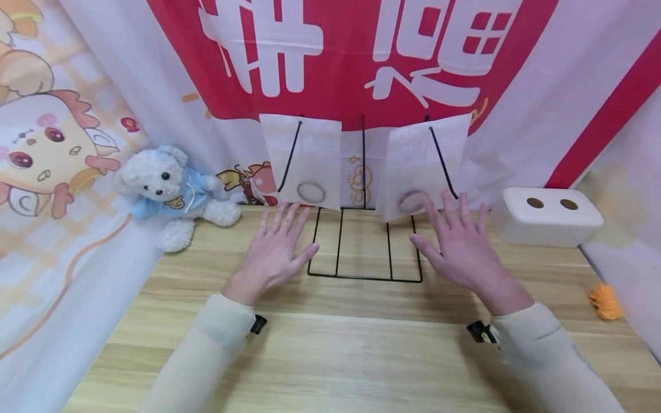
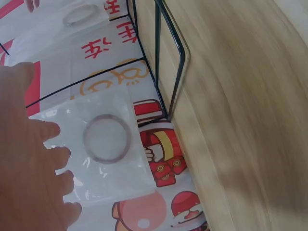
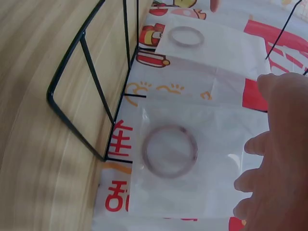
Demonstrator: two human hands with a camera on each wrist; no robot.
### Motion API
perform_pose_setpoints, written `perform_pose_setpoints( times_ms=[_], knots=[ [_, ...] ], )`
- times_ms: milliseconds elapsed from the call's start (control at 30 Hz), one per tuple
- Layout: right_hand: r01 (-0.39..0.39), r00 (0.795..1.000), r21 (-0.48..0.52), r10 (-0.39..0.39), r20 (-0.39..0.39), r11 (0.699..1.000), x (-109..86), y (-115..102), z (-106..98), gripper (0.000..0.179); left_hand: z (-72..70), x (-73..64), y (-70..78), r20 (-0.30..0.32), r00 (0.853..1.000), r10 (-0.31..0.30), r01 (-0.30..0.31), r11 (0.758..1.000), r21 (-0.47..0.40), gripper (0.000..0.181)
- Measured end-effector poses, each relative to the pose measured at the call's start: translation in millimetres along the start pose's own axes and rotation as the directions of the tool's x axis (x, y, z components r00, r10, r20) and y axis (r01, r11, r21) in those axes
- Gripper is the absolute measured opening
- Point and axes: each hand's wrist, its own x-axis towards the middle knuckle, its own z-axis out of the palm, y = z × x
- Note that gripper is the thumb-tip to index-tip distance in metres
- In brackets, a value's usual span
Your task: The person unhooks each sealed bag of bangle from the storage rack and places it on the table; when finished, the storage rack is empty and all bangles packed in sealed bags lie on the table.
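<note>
A black wire display rack stands on the wooden table against the cloth. From its hooks hang two clear-white plastic bags, a left bag and a right bag. Each holds a thin ring-shaped band; the left band and the right band show through the plastic. My left hand is spread palm down, just below the left bag. My right hand is likewise spread, its fingertips close to the right bag's lower edge. Neither hand grips anything; whether the right fingertips touch the bag I cannot tell.
A white teddy bear in a blue hoodie sits at the left. To the right stands a white box with two round holes. An orange yarn bundle lies near the right edge. Printed cloth covers the back and sides.
</note>
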Motion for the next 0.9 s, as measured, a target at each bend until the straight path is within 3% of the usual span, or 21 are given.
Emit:
perform_pose_setpoints(
  times_ms=[300, 600, 733, 900],
  knots=[
    [-0.011, 1.000, 0.072, 0.012, -0.023, 0.997, -2.2, 15, -9, 0.088, 2.7, 0.3, -11.8, 0.038, 0.995, 0.097, -0.097, 0.995, 0.003, 0.087],
    [0.003, 0.986, 0.242, 0.038, -0.164, 0.970, -2.2, 31, -15, 0.079, 6.4, 4.3, -21.2, 0.082, 0.988, 0.127, -0.124, 0.991, -0.045, 0.089],
    [0.034, 0.960, 0.310, 0.056, -0.275, 0.950, -1.2, 36, -15, 0.069, 10.9, 7.5, -26.5, 0.102, 0.983, 0.151, -0.143, 0.986, -0.081, 0.088],
    [0.051, 0.912, 0.364, 0.105, -0.397, 0.930, 0.7, 42, -15, 0.057, 18.2, 10.9, -34.7, 0.168, 0.970, 0.177, -0.144, 0.972, -0.188, 0.087]
  ],
)
